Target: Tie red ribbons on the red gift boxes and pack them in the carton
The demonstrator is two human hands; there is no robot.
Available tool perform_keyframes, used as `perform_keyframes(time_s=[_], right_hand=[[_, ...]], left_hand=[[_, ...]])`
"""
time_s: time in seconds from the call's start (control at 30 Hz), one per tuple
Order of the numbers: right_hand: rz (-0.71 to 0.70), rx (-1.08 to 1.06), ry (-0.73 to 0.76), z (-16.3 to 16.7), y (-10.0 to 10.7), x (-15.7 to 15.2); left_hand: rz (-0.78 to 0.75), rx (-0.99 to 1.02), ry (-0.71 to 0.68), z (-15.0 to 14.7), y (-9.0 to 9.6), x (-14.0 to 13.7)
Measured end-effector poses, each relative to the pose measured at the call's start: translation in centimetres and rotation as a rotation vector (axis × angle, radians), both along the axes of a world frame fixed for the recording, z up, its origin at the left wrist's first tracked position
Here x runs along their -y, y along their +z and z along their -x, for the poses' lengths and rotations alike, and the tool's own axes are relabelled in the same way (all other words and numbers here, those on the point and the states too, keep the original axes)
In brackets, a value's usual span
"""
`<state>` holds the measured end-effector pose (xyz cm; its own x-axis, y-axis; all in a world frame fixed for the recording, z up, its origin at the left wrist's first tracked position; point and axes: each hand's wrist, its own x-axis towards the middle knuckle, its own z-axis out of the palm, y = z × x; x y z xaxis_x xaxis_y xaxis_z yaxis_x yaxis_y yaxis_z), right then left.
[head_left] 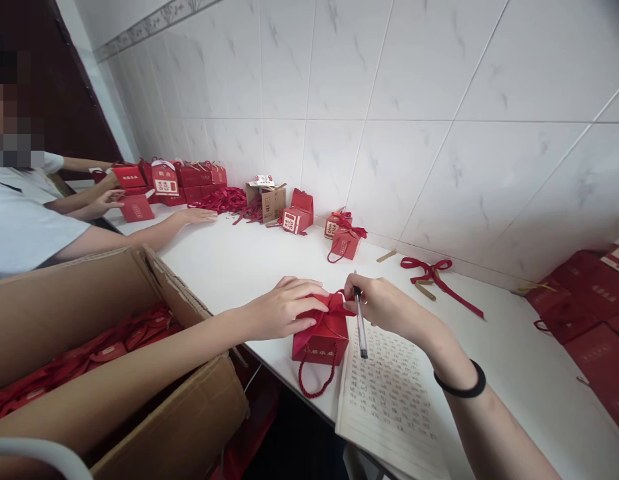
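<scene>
A small red gift box (322, 349) stands at the table's front edge, its twisted cord handle (316, 392) hanging over the side. A red ribbon bow (335, 303) sits on its top. My left hand (282, 310) reaches over the box from the left, its thumb and fingers closed on the ribbon. From the right, my right hand (376, 299) pinches the other side of the bow, and a clear pen (360, 327) with a black end is also held in it, pointing down. Under the right arm lies a sheet of handwritten paper (389, 387).
A cardboard carton (189, 420) of red packages is at left. Red boxes (345, 243), a loose red bow (429, 270) and a ribbon pile (224, 199) lie along the wall. Stacked red boxes (589, 300) stand right. Other people's arms (139, 240) reach in from the left.
</scene>
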<state>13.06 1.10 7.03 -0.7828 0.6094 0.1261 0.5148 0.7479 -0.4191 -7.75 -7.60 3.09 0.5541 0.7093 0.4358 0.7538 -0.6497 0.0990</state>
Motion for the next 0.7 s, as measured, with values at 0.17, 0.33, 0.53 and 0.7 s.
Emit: perform_keyframes(time_s=[0.17,0.33,0.53,0.7], right_hand=[[-0.069,-0.139,-0.042,0.7,-0.4,0.0],[-0.090,-0.186,-0.076,1.0,-0.5,-0.1],[0.014,-0.044,-0.063,-0.1,-0.3,-0.6],[0.051,-0.017,-0.037,-0.3,-0.6,-1.0]], left_hand=[[0.105,-0.039,-0.004,0.0,-0.3,-0.1],[0.170,-0.025,0.021,0.0,-0.2,-0.1],[0.169,-0.027,0.024,-0.1,-0.3,-0.1],[0.166,-0.016,0.031,-0.1,-0.2,0.0]])
